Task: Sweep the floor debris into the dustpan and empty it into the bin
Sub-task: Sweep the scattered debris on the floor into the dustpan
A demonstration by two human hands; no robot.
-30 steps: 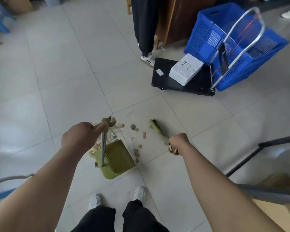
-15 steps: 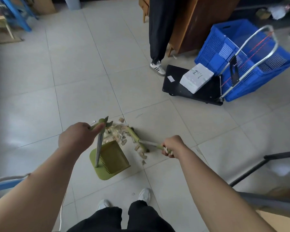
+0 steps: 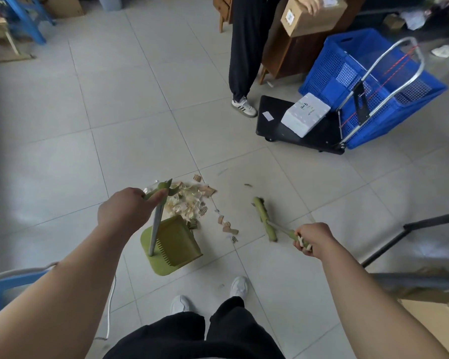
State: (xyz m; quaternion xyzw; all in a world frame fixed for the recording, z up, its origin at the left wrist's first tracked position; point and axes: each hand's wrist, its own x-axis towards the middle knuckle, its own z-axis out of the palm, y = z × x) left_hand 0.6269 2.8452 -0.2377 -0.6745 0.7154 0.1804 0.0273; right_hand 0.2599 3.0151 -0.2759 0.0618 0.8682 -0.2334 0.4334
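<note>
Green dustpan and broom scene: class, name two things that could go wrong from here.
1. The pile of cardboard and paper scraps lies at the mouth of the green plastic dustpan, little inside; a hard stroke from the green broom head may scatter it past the sides.
2. The left hand holds only the handle top, so the pan may slide back.

You stand on a pale tiled floor (image 3: 130,151). On it rest the green dustpan (image 3: 174,248), scattered debris (image 3: 192,203) and the broom head (image 3: 263,218). A black trolley (image 3: 290,137) stands further away.
</note>
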